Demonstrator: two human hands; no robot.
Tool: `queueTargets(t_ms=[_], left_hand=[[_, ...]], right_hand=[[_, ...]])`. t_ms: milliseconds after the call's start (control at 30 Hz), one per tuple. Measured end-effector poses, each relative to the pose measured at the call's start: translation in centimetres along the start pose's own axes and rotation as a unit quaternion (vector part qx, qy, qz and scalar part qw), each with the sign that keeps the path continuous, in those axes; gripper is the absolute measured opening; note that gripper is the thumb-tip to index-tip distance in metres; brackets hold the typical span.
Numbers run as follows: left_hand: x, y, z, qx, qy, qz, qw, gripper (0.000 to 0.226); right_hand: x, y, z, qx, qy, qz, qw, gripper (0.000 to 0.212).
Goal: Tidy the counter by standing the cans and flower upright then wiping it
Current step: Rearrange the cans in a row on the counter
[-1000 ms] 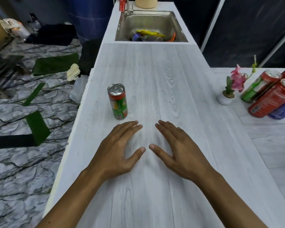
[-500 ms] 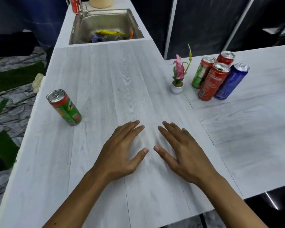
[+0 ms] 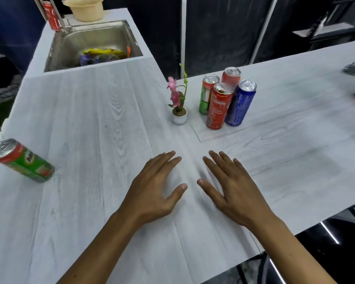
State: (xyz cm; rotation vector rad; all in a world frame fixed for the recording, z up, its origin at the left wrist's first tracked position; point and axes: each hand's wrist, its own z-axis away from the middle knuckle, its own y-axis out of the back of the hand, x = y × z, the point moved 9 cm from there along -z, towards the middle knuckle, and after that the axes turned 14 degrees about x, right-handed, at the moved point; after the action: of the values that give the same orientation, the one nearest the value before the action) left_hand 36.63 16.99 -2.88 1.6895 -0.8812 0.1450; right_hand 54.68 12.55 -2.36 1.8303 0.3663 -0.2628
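We find four cans bunched together on the right wing of the pale wood-grain counter (image 3: 111, 111): a green and red can (image 3: 205, 97), a pinkish-red can (image 3: 232, 77) behind it, a red can (image 3: 218, 108) in front and a blue can (image 3: 241, 103) at the right, all on their bases and touching or nearly so. Just to their left stands the flower (image 3: 177, 97), pink blooms on a green stem in a small white pot, upright. A fifth one, the green can (image 3: 23, 160), sits well apart at the counter's left edge, also on its base, though the wide lens slants it.

Nearer to us, both hands lie palm down on the bare counter between these things. The left hand (image 3: 152, 193) and the right hand (image 3: 234, 191) have their fingers straight and slightly spread, thumbs pointing toward each other with a small gap between them, and neither holds anything.

Farther back we make out a steel sink (image 3: 57, 48) with some colourful items in it, a red can (image 3: 51, 15) beside the tap and a cream tub (image 3: 86, 8) behind. At the far right edge two things show, one red and one grey-green — too blurred to name.
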Motion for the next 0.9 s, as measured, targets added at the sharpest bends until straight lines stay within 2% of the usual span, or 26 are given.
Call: queueTargets(t_ms=[533,900], left_hand=[[3.8,-6.4,-6.5,0.003,0.023,-0.032,0.999,0.081],[3.5,-8.4,-12.2,0.105,0.158,0.047,0.981,0.083]], right_hand=[[9.1,1.8,-3.4,0.025,-0.049,0.004,0.998,0.078],[14.6,3.2,-9.0,0.101,-0.126,-0.066,0.985,0.078]])
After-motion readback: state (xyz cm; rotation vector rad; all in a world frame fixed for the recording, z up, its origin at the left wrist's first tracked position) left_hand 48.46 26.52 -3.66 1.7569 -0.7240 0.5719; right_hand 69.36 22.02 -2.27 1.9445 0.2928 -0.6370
